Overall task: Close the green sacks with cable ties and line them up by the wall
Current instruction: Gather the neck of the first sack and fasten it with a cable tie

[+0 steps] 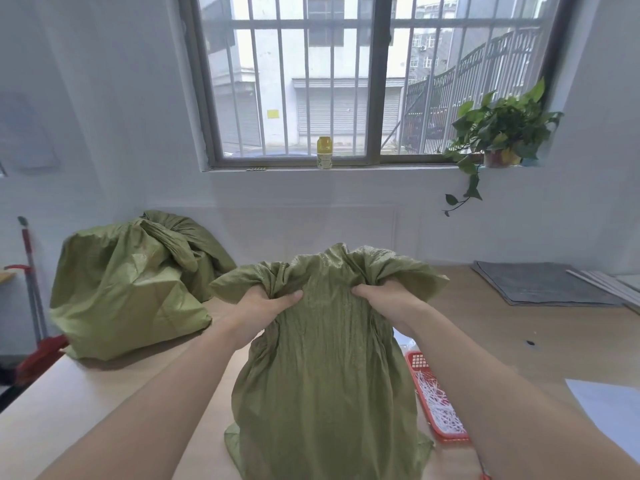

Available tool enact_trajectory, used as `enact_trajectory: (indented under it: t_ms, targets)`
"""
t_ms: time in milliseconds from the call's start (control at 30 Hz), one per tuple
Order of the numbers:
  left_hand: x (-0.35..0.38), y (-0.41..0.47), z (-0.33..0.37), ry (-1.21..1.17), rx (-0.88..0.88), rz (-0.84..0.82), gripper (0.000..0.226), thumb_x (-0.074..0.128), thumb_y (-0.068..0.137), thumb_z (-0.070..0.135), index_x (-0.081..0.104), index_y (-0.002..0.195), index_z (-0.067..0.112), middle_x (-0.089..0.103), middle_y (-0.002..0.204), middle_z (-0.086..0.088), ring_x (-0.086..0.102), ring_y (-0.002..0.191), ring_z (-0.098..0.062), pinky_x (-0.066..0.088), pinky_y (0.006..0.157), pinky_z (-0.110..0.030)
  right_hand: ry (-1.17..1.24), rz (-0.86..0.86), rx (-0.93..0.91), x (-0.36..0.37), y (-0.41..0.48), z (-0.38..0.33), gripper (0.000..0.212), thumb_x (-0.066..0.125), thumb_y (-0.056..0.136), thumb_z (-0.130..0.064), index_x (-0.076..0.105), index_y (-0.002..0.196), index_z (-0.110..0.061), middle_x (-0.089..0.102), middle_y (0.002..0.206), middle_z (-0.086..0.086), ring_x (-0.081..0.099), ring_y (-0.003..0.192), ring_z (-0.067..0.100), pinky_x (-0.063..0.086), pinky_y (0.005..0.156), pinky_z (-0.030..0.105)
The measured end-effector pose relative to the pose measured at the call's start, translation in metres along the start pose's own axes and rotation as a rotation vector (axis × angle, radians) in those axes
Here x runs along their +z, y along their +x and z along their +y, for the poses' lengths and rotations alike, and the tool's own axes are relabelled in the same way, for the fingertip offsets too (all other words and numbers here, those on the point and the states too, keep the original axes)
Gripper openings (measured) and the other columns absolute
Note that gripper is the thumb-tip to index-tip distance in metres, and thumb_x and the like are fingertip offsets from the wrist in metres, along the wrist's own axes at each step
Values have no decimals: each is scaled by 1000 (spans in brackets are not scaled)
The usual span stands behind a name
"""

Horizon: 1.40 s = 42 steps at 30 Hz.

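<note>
While bunching the mouth of the near green sack [322, 358] on the counter [502, 323], clutches its crumpled top from both sides: left grip [263, 306] curled into the fabric on one side, right grip [388, 296] curled into it on the other, thumbs pointing toward each other. Shows no tie on this neck yet, with the loose rim flaring wide above the knuckles. Leaves the red basket [434, 400] of white cable ties [437, 408] just beside the sack on the right, untouched. Counts two more sacks at the far left of the counter: the front sack [128, 292], its neck twisted into a rope, and the rear sack [204, 233] behind it, near the wall [311, 220]. Cannot tell whether either carries a tie. Reads as roughly midway: needs this neck gathered tight, a tie fetched and cinched, then the sack set in line with the other two.
</note>
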<state>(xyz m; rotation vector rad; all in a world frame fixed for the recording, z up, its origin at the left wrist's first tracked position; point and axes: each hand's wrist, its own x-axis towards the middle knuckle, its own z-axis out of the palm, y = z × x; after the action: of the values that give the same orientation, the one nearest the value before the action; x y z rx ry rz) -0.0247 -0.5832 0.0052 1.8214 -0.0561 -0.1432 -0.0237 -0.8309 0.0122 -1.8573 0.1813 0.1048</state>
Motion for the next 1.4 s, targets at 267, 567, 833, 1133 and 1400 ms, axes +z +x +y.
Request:
enact_trajectory:
  t_ms: [267,567,833,1133,1400]
  targets:
    - [9,8,-7,66,-1,67,27,66,99,25,63,124,14,69,103,8,62,88,-3,47,65,-10,-75,33,40,9,-4,-1,22,59,100,-28,65,114,-12,71,110,5,67,106,27,52,104,44]
    - [15,9,-8,137,-37,87,36,53,106,21,55,139,7,64,129,-7,60,121,-32,44,91,-28,-159,54,58,15,-3,1,47,59,98,-47,59,137,-21,63,136,2,58,126,30,42,115,49]
    - [21,8,-9,156,28,109,39,47,105,12,52,144,13,57,138,-3,50,132,-25,39,111,-36,-166,76,37,21,-6,2,42,49,107,-41,57,140,-15,59,138,6,55,127,28,41,115,43]
    - [27,3,-8,-68,-38,150,29,50,99,9,64,124,12,72,116,-6,68,109,-25,54,101,-45,-125,17,24,27,-6,6,23,47,105,-35,63,111,-19,67,118,5,61,110,25,48,106,42]
    - [33,2,-8,-231,-75,127,29,66,95,32,68,114,11,79,101,-7,76,95,-25,60,91,-43,-154,-69,19,34,-10,7,43,52,103,-47,59,138,-23,62,134,0,57,126,24,42,115,42]
